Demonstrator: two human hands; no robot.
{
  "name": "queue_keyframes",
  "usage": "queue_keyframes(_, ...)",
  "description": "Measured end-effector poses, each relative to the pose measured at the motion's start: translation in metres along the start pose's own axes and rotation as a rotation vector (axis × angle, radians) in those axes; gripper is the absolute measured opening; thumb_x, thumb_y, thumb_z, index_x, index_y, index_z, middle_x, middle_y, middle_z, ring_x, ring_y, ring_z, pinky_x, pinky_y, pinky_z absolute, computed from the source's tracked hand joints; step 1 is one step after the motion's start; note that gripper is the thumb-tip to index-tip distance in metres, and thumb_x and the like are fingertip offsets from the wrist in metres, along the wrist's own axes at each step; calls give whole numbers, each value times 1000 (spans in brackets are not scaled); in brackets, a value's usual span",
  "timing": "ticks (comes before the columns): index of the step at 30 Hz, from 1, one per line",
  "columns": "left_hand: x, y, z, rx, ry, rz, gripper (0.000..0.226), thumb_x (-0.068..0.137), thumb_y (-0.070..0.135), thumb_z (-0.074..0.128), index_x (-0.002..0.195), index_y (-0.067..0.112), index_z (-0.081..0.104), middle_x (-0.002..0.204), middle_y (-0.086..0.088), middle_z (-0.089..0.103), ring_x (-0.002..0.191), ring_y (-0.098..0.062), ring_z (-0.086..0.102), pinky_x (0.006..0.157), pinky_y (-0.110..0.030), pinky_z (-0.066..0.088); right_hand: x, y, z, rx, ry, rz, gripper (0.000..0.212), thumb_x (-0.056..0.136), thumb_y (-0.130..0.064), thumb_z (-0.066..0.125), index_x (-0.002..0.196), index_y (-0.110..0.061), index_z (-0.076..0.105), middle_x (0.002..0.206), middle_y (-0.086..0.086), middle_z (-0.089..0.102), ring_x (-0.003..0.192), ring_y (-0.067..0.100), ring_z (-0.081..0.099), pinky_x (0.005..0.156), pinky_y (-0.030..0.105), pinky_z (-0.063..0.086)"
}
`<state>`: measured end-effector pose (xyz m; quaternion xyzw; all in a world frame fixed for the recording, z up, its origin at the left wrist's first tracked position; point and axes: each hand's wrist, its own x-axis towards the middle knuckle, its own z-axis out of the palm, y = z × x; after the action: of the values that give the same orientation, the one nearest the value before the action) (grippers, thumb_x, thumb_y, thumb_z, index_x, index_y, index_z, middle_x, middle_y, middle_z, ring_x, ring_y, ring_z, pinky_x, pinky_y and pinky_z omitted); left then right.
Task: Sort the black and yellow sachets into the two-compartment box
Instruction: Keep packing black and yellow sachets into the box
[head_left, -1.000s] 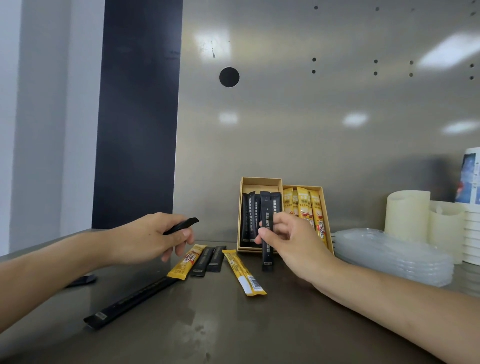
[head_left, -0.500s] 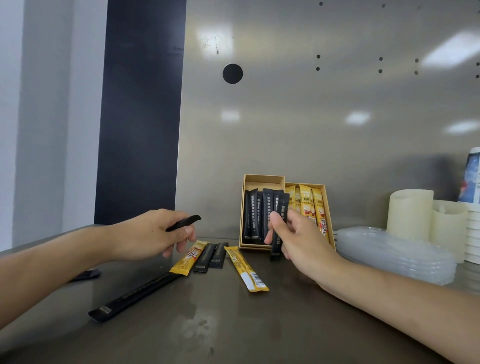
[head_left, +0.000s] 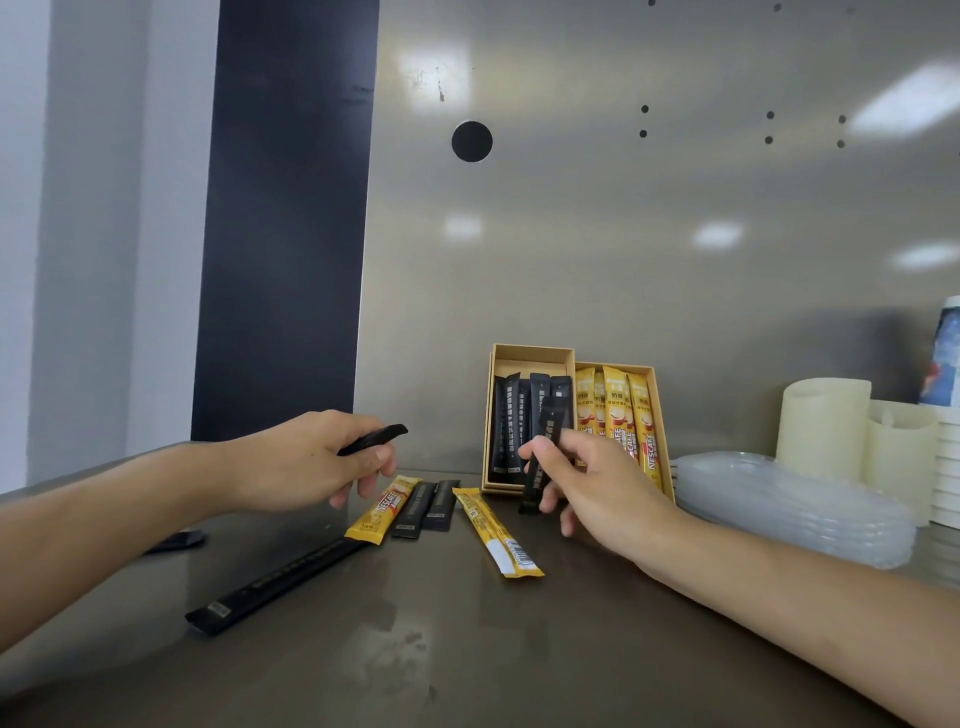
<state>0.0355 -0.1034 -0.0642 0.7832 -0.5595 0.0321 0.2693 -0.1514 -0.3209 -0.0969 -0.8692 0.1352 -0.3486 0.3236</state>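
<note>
The two-compartment cardboard box leans against the back wall, black sachets in its left half, yellow sachets in its right. My right hand pinches a black sachet upright just in front of the box's left compartment. My left hand grips another black sachet above the table. On the table lie a yellow sachet, two short black sachets, another yellow sachet and a long black stick.
A stack of clear plastic lids lies to the right of the box. Behind it stand two cream candles and stacked white cups. A small dark object lies behind my left forearm. The steel wall is close behind.
My right hand has carried its black sachet up and right, from the table in front of the box toward the left compartment. My left hand has barely moved.
</note>
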Motion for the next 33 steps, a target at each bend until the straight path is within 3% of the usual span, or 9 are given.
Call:
queue_keyframes(2, 0, 0, 0, 0, -2, 1, 24, 108, 25, 45, 93, 25, 64, 75, 8, 69, 62, -10, 60, 80, -37, 56, -1, 0, -1, -37, -10, -13, 30, 102, -42, 50, 108, -19, 70, 70, -1, 67, 43, 9, 58, 53, 20, 50)
queue_keyframes(5, 0, 0, 0, 4, -8, 2, 23, 108, 26, 45, 94, 25, 64, 77, 6, 69, 61, -9, 60, 80, -36, 56, 5, -5, -6, -44, 73, -46, 26, 97, -37, 63, 87, -15, 71, 61, -2, 66, 41, 11, 59, 50, 26, 52)
queue_keyframes(9, 0, -1, 1, 24, -12, -3, 24, 108, 26, 44, 95, 23, 64, 78, 7, 69, 60, -8, 59, 79, -36, 56, 26, -19, -16, 24, 208, -27, 20, 91, -27, 74, 100, -10, 70, 75, 4, 74, 57, 23, 72, 52, 35, 62)
queue_keyframes(13, 0, -4, 3, 31, -24, -7, 24, 108, 26, 44, 95, 22, 63, 78, 6, 69, 59, -7, 57, 72, -29, 54, 40, -29, -14, -82, 153, -2, 10, 96, -19, 68, 102, -14, 62, 78, 5, 73, 49, 11, 69, 45, 21, 56)
queue_keyframes(18, 0, -2, -1, 58, -15, -4, 23, 108, 28, 43, 97, 24, 63, 83, 5, 70, 58, -4, 57, 73, -27, 54, 50, -34, -6, -213, 166, 36, 8, 95, -20, 70, 94, -13, 65, 75, 7, 71, 53, 14, 69, 47, 24, 59)
queue_keyframes(23, 0, 0, -1, 67, -19, 1, 23, 108, 29, 43, 98, 25, 63, 83, 4, 70, 59, -4, 57, 75, -29, 55, 52, -27, 0, -390, 182, 30, 27, 95, -30, 69, 71, -19, 68, 72, 4, 73, 48, 14, 69, 49, 23, 59)
queue_keyframes(26, 0, -1, -1, 70, -29, 3, 23, 108, 29, 43, 97, 26, 62, 82, 4, 69, 58, -3, 57, 72, -27, 54, 54, -23, 0, -463, 178, 56, 32, 97, -35, 66, 74, -15, 75, 69, 1, 73, 48, 15, 71, 54, 24, 61)
queue_keyframes(30, 0, 0, -1, 68, -30, -2, 23, 109, 27, 42, 98, 24, 62, 81, 4, 69, 56, -4, 57, 67, -21, 53, 52, -22, 2, -472, 160, 56, 41, 100, -35, 60, 71, -12, 76, 66, 3, 74, 46, 17, 70, 48, 23, 60)
queue_keyframes(33, 0, 0, -1, 64, -39, -3, 23, 109, 28, 42, 99, 24, 62, 81, 4, 68, 57, -6, 58, 71, -26, 55, 49, -23, 4, -499, 166, 33, 44, 101, -35, 57, 68, -11, 75, 65, 5, 74, 50, 18, 71, 50, 28, 62)
